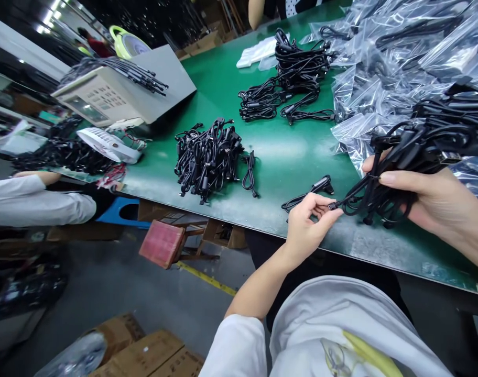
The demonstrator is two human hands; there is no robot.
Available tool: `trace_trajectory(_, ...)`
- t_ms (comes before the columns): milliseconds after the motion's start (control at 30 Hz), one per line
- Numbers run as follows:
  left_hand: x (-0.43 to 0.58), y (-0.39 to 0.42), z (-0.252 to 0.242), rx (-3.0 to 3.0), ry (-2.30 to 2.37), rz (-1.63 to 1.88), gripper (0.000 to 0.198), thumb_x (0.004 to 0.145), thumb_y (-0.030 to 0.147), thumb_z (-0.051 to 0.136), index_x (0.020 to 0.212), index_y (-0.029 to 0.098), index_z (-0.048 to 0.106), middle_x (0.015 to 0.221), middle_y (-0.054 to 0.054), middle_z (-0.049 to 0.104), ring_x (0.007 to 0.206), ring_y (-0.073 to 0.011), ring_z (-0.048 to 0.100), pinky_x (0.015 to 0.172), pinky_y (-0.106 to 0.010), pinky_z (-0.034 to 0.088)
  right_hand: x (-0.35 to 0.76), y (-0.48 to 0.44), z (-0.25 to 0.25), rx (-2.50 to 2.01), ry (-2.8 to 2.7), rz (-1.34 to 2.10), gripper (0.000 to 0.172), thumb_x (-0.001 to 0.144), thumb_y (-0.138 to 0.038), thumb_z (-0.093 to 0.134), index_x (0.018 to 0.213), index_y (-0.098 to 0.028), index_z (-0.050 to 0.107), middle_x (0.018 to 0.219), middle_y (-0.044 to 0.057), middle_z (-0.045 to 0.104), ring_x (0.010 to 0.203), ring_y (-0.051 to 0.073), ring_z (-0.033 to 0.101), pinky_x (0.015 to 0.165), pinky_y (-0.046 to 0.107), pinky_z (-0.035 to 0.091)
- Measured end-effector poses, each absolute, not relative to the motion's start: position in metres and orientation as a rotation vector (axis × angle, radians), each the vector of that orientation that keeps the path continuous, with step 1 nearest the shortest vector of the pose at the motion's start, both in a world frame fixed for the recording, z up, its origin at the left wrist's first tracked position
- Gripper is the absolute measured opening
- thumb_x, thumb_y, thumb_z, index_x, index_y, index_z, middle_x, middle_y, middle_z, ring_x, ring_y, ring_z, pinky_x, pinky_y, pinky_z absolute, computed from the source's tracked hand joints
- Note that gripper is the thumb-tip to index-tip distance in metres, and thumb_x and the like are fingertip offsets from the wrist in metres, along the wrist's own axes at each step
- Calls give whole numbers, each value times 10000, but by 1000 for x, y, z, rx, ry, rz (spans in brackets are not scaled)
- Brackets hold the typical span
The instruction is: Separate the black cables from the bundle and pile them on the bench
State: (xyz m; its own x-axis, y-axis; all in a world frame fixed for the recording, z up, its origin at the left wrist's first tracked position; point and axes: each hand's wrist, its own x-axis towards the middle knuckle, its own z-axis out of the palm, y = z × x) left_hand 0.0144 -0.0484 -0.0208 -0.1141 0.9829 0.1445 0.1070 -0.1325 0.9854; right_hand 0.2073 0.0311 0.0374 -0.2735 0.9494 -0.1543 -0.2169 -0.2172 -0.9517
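The right hand point(439, 201), at the right of the frame, has its fingers partly hidden behind a bundle of black cables point(412, 152), and its forearm leaves past the right edge. The left hand point(310, 222) covers part of a coiled cable point(321, 184); the plug point(332, 206) at its fingertips (a mere dark speck) is too small to identify. Plastic bags point(365, 94), upper right, are cut off by the frame. At the top edge only a forearm point(256, 11) and some dotted clothing point(291, 8) of another person show. Far left, a co-worker's sleeve point(38, 207) is cropped. Keypad point(105, 96) labels, upper left, are unreadable.
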Motion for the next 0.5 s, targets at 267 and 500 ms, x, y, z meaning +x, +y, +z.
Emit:
trace_trajectory(267, 18, -53, -25, 1468, 1331, 1530, 210, 871, 345, 791, 931, 177, 681, 730, 30, 656, 592, -53, 580, 603, -173, 508, 208, 35, 26, -1155, -1011, 1699, 296, 636, -324, 930, 921, -287, 857, 1018, -20, 837, 915, 183, 752, 777, 228, 636)
trace_trajectory(500, 17, -53, -28, 1584, 1316, 1577, 156, 885, 281, 782, 970, 182, 697, 768, 18, 681, 611, -64, 612, 610, -180, 537, 210, 37, 25, -1177, -1000, 1712, 332, 624, -319, 914, 945, -265, 851, 1052, 1, 833, 926, 198, 757, 777, 232, 652)
